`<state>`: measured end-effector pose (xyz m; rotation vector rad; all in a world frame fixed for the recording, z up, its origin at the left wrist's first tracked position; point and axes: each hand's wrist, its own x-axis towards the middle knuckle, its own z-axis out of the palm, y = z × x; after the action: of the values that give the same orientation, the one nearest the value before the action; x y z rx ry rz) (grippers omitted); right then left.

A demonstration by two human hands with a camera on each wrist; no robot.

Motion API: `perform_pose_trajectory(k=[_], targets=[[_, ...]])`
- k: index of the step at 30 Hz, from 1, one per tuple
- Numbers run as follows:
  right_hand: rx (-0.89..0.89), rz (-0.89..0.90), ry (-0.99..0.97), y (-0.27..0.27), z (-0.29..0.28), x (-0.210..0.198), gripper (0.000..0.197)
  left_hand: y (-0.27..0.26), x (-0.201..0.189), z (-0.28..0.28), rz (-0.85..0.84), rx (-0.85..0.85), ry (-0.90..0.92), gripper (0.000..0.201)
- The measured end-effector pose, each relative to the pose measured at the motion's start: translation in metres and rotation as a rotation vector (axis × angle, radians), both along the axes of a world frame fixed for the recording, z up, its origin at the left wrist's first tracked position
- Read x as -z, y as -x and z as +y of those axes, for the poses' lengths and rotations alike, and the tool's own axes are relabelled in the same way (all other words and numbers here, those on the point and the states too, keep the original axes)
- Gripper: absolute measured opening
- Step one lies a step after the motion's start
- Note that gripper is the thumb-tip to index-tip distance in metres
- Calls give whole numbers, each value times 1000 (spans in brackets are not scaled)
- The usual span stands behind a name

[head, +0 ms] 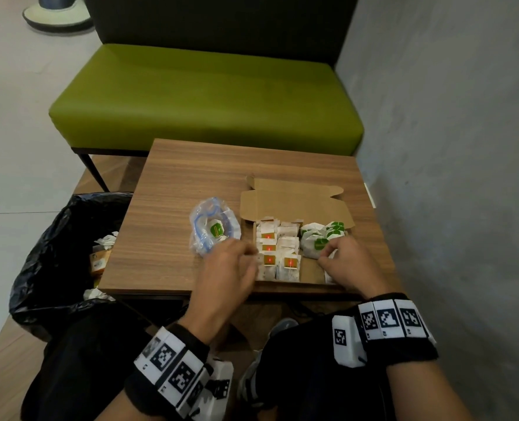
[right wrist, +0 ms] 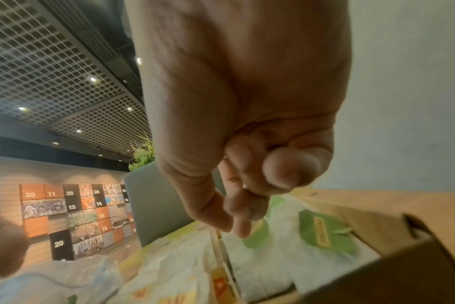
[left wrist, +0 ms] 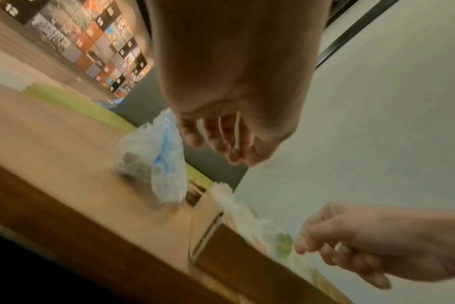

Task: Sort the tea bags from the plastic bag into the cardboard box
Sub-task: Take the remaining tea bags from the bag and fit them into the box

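The open brown cardboard box (head: 294, 208) sits on the wooden bench (head: 173, 208), long axis left to right, lid flap pointing away. Beside it lies the crumpled clear plastic bag (head: 212, 232). The left hand (head: 227, 268) hovers with relaxed, empty fingers; the right hand (head: 346, 265) pinches a green-tagged white tea bag (head: 314, 246) inside the box.

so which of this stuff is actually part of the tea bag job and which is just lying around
Job: plastic bag, cardboard box, orange-tag tea bags, green-tag tea bags, left hand, right hand.

Lying about: black bin bag, green bench.
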<state>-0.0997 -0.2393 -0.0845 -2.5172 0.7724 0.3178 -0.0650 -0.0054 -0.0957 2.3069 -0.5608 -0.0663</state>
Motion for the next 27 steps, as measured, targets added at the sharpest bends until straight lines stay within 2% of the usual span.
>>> perform_pose_trajectory(k=[3, 4, 6, 8, 11, 17, 21, 27], targets=[[-56, -93, -9, -1, 15, -8, 13, -26, -15, 13, -223, -250, -146, 18], [-71, -135, -18, -3, 23, -10, 13, -36, -17, 17, -214, -319, -207, 21], [-93, -217, -50, -10, 44, -13, 12, -55, -17, 25, -92, -386, -286, 29], [-126, -290, -101, -20, 68, -12, 8, -65, -12, 30, 16, -357, -333, 37], [-216, -377, -107, -34, 99, -6, 12, -69, -3, 37, 54, -306, -293, 36], [-476, -317, 79, -47, 133, 3, 29, -62, 8, 63, 136, -291, -126, 38], [-583, -309, 133, -47, 143, 9, 35, -57, 11, 74, 139, -272, -39, 38], [-636, -338, 149, -44, 153, 8, 40, -46, 9, 77, 85, -205, -57, 37]])
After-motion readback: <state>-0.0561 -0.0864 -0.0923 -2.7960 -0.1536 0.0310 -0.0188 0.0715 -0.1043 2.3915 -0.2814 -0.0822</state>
